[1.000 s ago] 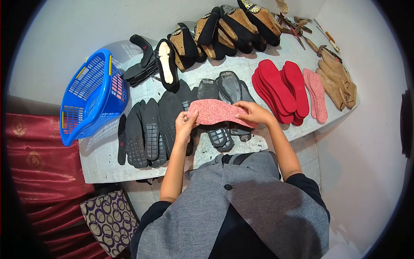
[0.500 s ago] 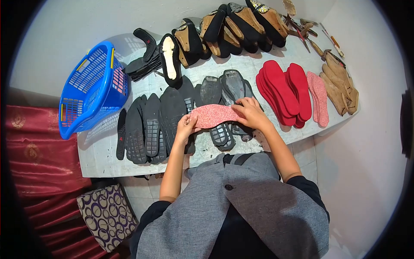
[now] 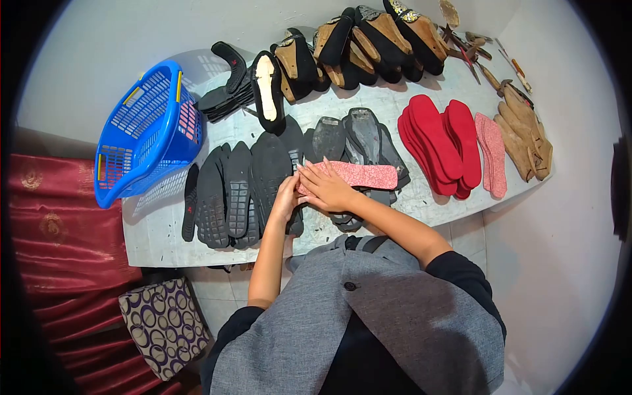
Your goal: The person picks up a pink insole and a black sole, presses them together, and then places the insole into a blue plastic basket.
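A pink speckled insole (image 3: pixel 368 176) is held level above the dark shoe soles in front of me. My left hand (image 3: pixel 287 199) grips its left end, with the fingers partly hidden behind my other hand. Across the top of that same end lies my right hand (image 3: pixel 327 188), fingers stretched out and palm down. Beneath the insole are black and grey soles (image 3: pixel 363 131), some with square treads. More black soles (image 3: pixel 212 191) lie to the left of my hands.
A blue basket (image 3: pixel 170 131) stands at the table's left. Red insoles (image 3: pixel 431 141), pink insoles (image 3: pixel 490 155) and wooden shoe lasts (image 3: pixel 520 131) lie on the right. Lasts with black uppers (image 3: pixel 378 43) line the back, near hand tools (image 3: pixel 477 52). A patterned cushion (image 3: pixel 161 326) is below left.
My right hand has slid left along the insole, from its right end onto its left end beside my left hand. The insole's right end now sticks out uncovered. The view has shifted slightly.
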### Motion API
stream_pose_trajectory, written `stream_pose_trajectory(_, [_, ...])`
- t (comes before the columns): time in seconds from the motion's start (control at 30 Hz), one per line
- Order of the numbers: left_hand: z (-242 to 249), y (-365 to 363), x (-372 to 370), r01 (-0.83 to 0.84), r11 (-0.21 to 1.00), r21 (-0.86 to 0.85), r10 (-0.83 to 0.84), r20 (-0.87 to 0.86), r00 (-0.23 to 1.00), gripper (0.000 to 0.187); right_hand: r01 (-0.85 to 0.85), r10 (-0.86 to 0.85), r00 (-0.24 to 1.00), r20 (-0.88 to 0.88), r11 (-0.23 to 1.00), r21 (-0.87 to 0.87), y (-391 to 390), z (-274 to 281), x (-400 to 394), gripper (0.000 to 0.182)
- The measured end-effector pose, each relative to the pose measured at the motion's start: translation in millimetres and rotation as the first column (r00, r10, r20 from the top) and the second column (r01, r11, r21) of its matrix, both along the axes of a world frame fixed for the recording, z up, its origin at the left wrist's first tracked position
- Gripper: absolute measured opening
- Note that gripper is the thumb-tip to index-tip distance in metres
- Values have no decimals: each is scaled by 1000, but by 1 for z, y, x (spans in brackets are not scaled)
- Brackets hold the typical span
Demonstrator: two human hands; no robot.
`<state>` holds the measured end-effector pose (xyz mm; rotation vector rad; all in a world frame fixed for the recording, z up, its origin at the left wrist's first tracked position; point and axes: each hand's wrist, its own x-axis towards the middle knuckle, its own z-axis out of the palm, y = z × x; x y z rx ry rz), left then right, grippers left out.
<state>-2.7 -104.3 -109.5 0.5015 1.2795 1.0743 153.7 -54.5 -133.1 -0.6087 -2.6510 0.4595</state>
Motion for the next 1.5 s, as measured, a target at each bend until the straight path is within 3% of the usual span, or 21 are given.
stream_pose_trajectory(0.07, [6,-1,3,-43,999,-25,44,34,998,28,27,-27,1000,3,999,-32,1,-3,4,69])
stream_pose_trajectory(0.17, [-16,-1,-2,78,997,-1,-77,-167,983,23,134,-133,990,49,991,-17,-2,10,9,74])
stream_pose_trajectory(0.37, [-22,2,1,31,1000,-1,-30,-194,981,24,299,-301,944,135,954,40,5,7,50,81])
stream_pose_trajectory(0.67, [-14,1,5,29,1000,8,-27,-196,980,26,428,-425,861,281,902,53,1,8,111,68])
stream_pose_trajectory(0.77, [-16,1,4,24,1000,3,-23,-197,980,27,528,-512,804,303,849,35,3,6,126,68])
stream_pose_trajectory(0.8, [-15,1,4,23,1000,7,-21,-198,980,27,587,-547,734,403,809,28,3,13,129,70])
stream_pose_trajectory(0.9, [-17,1,4,28,1000,12,-25,-193,981,29,780,-737,526,425,617,104,5,20,138,75])
stream_pose_trajectory(0.93, [-19,1,3,33,999,9,-30,-187,982,29,807,-754,527,392,588,46,6,24,138,77])
stream_pose_trajectory(1.03, [-20,1,2,39,999,4,-38,-178,983,30,780,-760,589,274,623,53,7,32,136,76])
stream_pose_trajectory(1.07, [-20,1,2,40,999,5,-39,-178,983,30,758,-746,633,207,652,31,7,37,132,68])
stream_pose_trajectory(1.17, [-17,1,3,43,999,3,-42,-186,982,30,618,-583,785,211,763,-190,11,46,123,57])
stream_pose_trajectory(1.2, [-17,1,3,44,999,2,-42,-189,981,30,579,-574,814,84,813,-57,12,45,117,43])
stream_pose_trajectory(1.3, [-17,1,3,39,999,-4,-39,-191,981,30,471,-483,873,61,805,-362,20,55,107,36])
stream_pose_trajectory(1.33, [-17,0,4,39,999,3,-37,-192,981,28,462,-481,877,24,826,-322,22,52,104,33])
stream_pose_trajectory(1.43, [-15,-1,5,39,999,19,-34,-191,981,26,357,-386,922,11,841,-406,33,54,98,38])
stream_pose_trajectory(1.5, [-18,-1,4,38,999,27,-32,-188,982,25,252,-286,957,-43,899,-358,39,49,95,42])
